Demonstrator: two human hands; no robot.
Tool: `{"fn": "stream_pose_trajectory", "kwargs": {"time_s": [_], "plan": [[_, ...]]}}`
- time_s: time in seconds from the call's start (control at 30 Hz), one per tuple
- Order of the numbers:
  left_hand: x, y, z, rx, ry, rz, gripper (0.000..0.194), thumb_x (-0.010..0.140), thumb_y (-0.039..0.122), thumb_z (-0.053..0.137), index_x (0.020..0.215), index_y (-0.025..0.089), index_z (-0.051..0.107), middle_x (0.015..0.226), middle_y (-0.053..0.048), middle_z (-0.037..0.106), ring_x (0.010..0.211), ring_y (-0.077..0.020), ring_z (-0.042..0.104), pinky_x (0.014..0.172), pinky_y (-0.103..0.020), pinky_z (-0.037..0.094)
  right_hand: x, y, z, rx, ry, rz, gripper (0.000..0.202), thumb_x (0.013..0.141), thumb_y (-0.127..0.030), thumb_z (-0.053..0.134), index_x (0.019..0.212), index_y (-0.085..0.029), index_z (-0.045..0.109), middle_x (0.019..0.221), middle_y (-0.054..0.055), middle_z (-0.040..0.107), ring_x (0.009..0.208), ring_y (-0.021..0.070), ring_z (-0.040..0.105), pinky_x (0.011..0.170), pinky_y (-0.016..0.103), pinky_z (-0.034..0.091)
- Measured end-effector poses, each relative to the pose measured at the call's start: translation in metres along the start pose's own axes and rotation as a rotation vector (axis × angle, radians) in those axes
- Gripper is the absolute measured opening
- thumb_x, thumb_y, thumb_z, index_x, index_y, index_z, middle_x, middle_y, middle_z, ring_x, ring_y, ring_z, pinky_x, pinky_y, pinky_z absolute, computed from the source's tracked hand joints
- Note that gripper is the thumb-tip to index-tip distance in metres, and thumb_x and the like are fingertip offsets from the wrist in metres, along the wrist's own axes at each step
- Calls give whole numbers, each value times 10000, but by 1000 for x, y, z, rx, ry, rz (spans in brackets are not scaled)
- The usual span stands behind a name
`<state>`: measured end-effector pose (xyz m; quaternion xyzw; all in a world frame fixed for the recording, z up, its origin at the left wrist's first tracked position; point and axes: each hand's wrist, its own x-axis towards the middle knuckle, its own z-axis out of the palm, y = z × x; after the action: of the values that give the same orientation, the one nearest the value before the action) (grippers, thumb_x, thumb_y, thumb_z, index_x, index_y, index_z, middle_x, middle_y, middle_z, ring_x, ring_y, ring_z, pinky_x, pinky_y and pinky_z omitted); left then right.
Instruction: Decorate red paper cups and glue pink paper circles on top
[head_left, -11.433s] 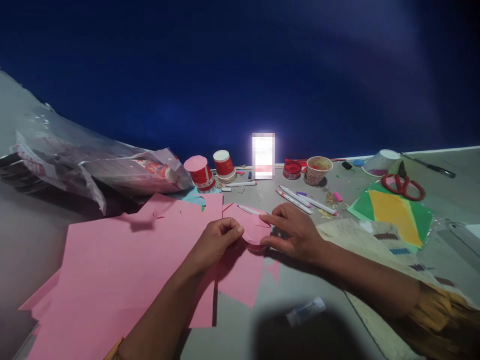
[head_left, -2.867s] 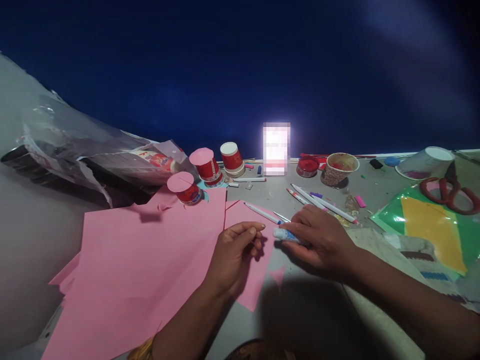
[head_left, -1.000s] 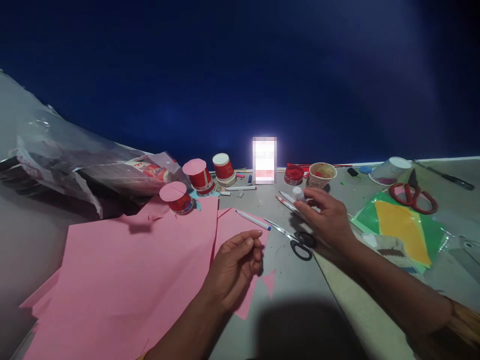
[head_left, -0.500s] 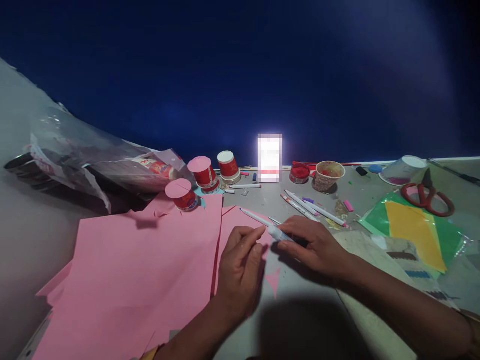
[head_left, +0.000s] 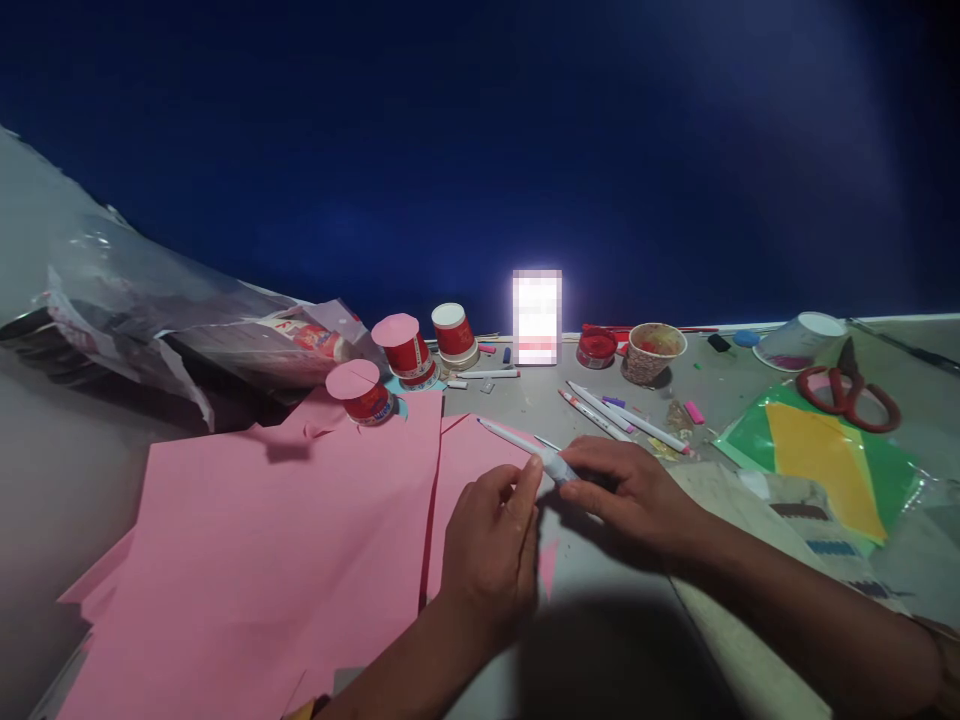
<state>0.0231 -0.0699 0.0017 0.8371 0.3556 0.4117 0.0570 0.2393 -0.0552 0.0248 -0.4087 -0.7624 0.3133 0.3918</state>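
My right hand (head_left: pixel 637 492) is closed around a small whitish tube (head_left: pixel 556 466), perhaps glue, its blunt end pointing left. Close against that end are the fingertips of my left hand (head_left: pixel 487 540), which is closed with thumb and fingers together; whatever lies between them is hidden. Just behind the tube, a white felt-tip pen (head_left: pixel 502 432) with a blue tip lies on a pink sheet (head_left: pixel 461 450). A pink paper scrap (head_left: pixel 549 568) shows on the table beside my left hand. Larger pink sheets (head_left: pixel 285 540) spread out on the left.
Two cups topped with pink discs, a front cup (head_left: pixel 361 403) and a rear cup (head_left: pixel 405 360), stand beside a plain red cup (head_left: pixel 456 345). A blurred bright screen (head_left: pixel 537 315) is at the back. Rightward are a paint cup (head_left: pixel 652 360), several pens (head_left: pixel 600 410) and red-handled scissors (head_left: pixel 847 395).
My left hand has turned and moved slightly right, its fingertips now against the tube's end. The right hand still holds the tube. The whole view has shifted slightly.
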Motion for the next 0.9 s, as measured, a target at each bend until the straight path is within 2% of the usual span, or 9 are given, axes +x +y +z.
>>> {"fn": "stream_pose_trajectory", "kwargs": {"time_s": [0.1,0.2,0.3,0.4,0.47,0.63,0.73,0.8,0.9], "plan": [[-2,1,4,-5,-7,10,713,1013,67,491,1680,248,315,1179,-153,646,963,-241,643,780,-382,588,2,-4,-3,81,-24,102,338,1045,-432,587,858,-186,724,762,12,649,695,154,579,645,278,457],[-2,2,3,-175,-7,-21,652,1024,97,516,1633,315,424,1212,-134,647,984,-227,646,807,-374,588,3,-6,-5,214,-2,218,406,1014,-515,620,804,-181,716,708,-4,595,661,144,529,608,274,433],[4,1,-3,-586,-9,-340,475,1058,169,523,1470,378,633,1155,-82,630,934,-180,648,805,-340,586,3,-6,-5,337,12,303,440,971,-590,663,855,-175,751,719,3,599,649,142,523,586,276,433],[10,-1,-8,-1104,-3,-705,343,1036,270,613,1340,363,740,1036,-41,603,782,-127,618,737,-313,568,3,-5,-3,392,-41,309,479,957,-630,665,855,-173,762,720,10,613,645,143,531,580,279,440],[14,-1,-10,-1351,8,-853,313,965,319,727,1273,326,785,997,-32,603,726,-104,595,703,-296,546,2,-4,-1,393,-70,275,493,956,-638,661,826,-173,753,722,11,622,662,145,542,601,282,449],[21,3,-12,-1567,6,-1077,376,803,363,901,1143,215,833,960,-53,664,684,-98,606,612,-249,491,1,-5,3,394,-50,304,447,966,-594,659,820,-181,746,696,-1,603,629,141,532,572,277,440],[21,5,-12,-1616,-4,-1135,346,747,333,951,1026,179,816,810,-8,662,612,-73,577,573,-206,442,3,-1,0,328,111,260,343,915,-532,737,862,-196,779,785,20,647,698,164,568,618,299,466],[20,6,-11,-1641,-20,-1152,263,770,313,938,842,157,739,670,27,611,549,-54,516,550,-182,396,6,7,-8,257,354,287,287,865,-491,789,875,-204,783,833,27,645,718,172,563,618,306,460],[18,9,-9,-1706,-75,-1139,373,903,339,825,719,175,545,538,73,486,447,-41,354,488,-174,312,12,30,-30,140,713,420,282,838,-473,792,928,-208,764,725,-6,588,620,155,488,558,294,402]]}}
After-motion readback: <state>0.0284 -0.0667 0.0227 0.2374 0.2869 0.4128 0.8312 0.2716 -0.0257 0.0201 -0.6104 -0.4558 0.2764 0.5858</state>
